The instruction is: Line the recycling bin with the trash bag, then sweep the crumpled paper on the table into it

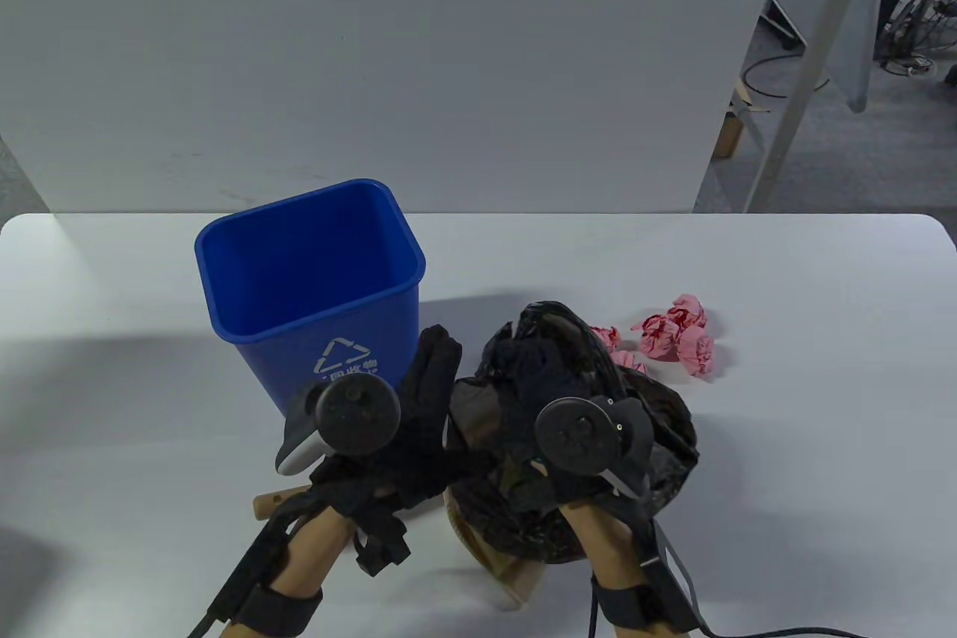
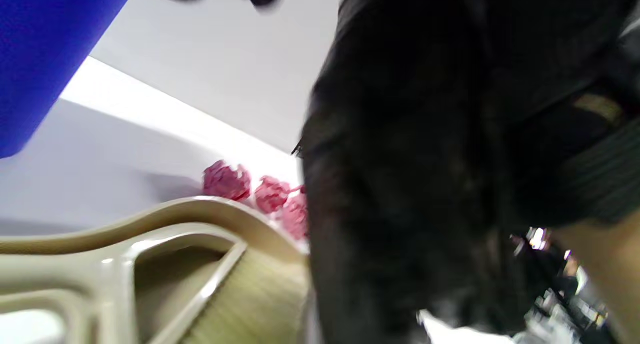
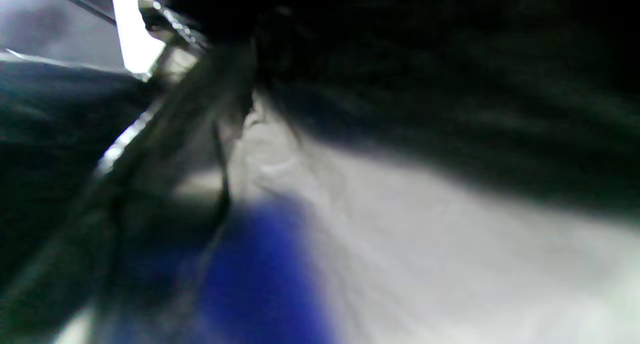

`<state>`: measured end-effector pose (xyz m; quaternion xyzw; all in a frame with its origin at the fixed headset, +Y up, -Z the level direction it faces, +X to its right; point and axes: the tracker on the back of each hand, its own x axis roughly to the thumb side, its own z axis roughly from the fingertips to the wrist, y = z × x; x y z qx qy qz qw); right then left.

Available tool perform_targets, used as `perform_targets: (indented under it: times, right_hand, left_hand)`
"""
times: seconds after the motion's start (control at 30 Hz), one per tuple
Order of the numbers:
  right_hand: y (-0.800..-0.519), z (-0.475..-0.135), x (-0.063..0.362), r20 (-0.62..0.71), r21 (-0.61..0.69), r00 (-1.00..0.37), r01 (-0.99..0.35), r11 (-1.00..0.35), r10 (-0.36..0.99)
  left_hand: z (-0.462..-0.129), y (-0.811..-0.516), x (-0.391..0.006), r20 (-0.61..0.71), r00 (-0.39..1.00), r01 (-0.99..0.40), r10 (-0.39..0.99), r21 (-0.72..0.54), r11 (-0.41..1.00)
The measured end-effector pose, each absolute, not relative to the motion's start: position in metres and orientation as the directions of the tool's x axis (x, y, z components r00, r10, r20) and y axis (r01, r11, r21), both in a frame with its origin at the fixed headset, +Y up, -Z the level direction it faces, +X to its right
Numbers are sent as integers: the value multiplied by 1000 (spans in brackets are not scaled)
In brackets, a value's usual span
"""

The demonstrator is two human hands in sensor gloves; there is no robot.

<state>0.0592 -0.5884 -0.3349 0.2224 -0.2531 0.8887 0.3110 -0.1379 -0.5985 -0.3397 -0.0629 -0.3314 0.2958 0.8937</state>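
The right hand (image 1: 549, 376) is buried in the black trash bag (image 1: 643, 436), its gloved fingers curled into the bunched film and gripping it, with the tracker on its back facing up. The left hand (image 1: 419, 406) lies just beside the bag with its fingers stretched out straight toward the blue recycling bin (image 1: 310, 279); whether its thumb touches the film I cannot tell.

The bag sits as a crumpled heap on the white counter (image 1: 822, 443), near the front edge and right of the bin, which stands upright and unlined. Behind the bag lie the pink crumpled paper balls (image 1: 684, 342), clustered close together. A beige dustpan (image 2: 150, 254) shows in the left wrist view, partly under the bag.

The bag looks thin, limp and very light, probably slick and clingy. It should be taken by its open hem with both hands well apart, shaken open, then stretched over the bin's rim. The bin seems light, rigid plastic and may slide or tip if the film drags on it. The paper balls look almost weightless and could roll when swept.
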Motion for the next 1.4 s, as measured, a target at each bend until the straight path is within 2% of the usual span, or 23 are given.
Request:
perform_targets:
  times: [0.1,0.2,0.3,0.43,0.53,0.63,0.7,0.77,0.83,0.93,0.97,1.07,1.17,1.2,1.3,1.4]
  right_hand:
    - [-598,-334,53,657,-157,-524,-798,-582,542]
    - [-603,-329,52,683,-71,-469,-805,-589,559]
    - [-606,-319,59,699,-149,-519,-778,-610,492]
    - [-602,-308,83,630,-400,-691,-680,-615,355]
    - [-602,-310,99,514,-454,-756,-641,-619,406]
    - [-615,-324,106,380,-335,-761,-644,-688,526]
    - [-635,-339,106,221,-142,-763,-642,-754,608]
    - [-646,-347,106,188,-37,-761,-637,-770,621]
    - [-654,-353,107,138,-61,-724,-687,-724,676]
    - [-648,-349,115,151,-226,-690,-721,-655,708]
    - [-641,-344,120,199,-309,-679,-728,-612,707]
    - [-624,-334,130,330,-397,-608,-783,-478,722]
    - [-608,-319,139,528,-414,-472,-869,-271,706]
    - [-603,-314,141,587,-444,-485,-862,-243,649]
    - [-598,-311,141,577,-505,-595,-798,-328,560]
    - [-610,-325,139,442,-471,-690,-722,-506,574]
  left_hand:
    - [-345,-625,-137,538,609,-479,582,-335,811]
    - [-345,-636,-141,517,678,-526,523,-157,836]
    - [-344,-639,-150,495,717,-537,492,-58,841]
    - [-344,-638,-170,431,687,-657,585,23,754]
    - [-342,-634,-178,429,663,-700,613,65,712]
    - [-339,-632,-178,448,665,-697,598,82,712]
    - [-336,-632,-174,468,688,-664,555,96,742]
    - [-334,-632,-170,482,710,-632,514,114,766]
    - [-332,-631,-168,489,738,-595,464,148,790]
    - [-331,-629,-172,464,770,-584,438,235,777]
    - [-330,-627,-177,455,772,-593,444,264,761]
    - [-328,-620,-189,441,747,-647,497,312,696]
    - [-324,-609,-205,460,666,-742,587,338,579]
    - [-322,-606,-211,469,636,-770,613,347,535]
    - [-322,-601,-224,469,593,-805,654,358,473]
    - [-326,-604,-237,441,567,-821,696,372,434]
